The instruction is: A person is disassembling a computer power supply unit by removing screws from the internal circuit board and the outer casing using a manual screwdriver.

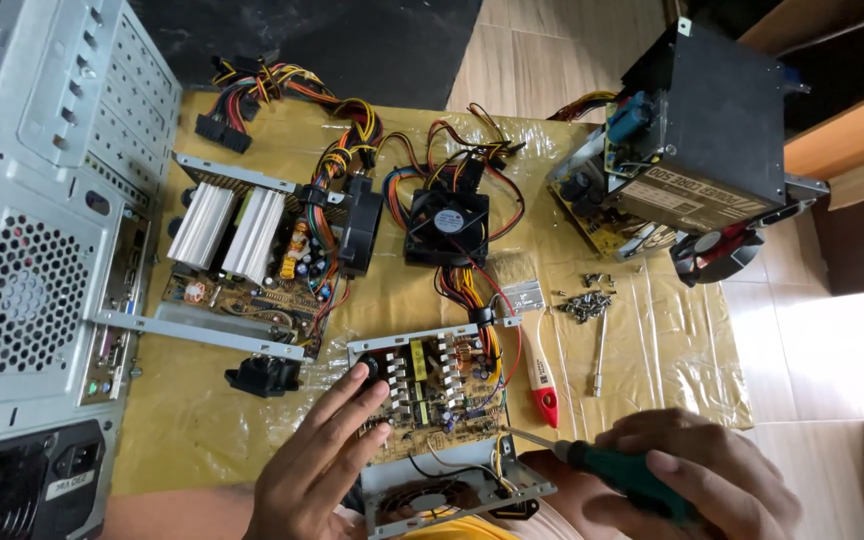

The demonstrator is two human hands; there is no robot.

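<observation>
gripping a green-handled screwdriver (624, 476), the right hand (697, 470) is closed around the handle at the lower right, its thin shaft pointing left toward the near edge of the open power supply board (437, 385). the left hand (317, 465) rests open, fingers spread, fingertips touching the left edge of that same board and holding nothing.

taking this board as the landmark: just right of it lies a brush with a red handle (540, 385), and beyond the brush a small heap of screws (584, 303) and a slim metal bit (601, 355). directly behind the board stands a black fan (447, 225) with a round white label at its hub, wired to it by coloured leads. behind and left sits a larger opened supply with two silver heatsinks (230, 232). far left is a grey computer case (37, 230), with a white rectangular sticker on the black unit at its lower corner. far right and behind, a black closed supply box (707, 125) is tipped up, showing a pale rectangular label on its side. all rest on a yellow sheet (182, 420).
</observation>
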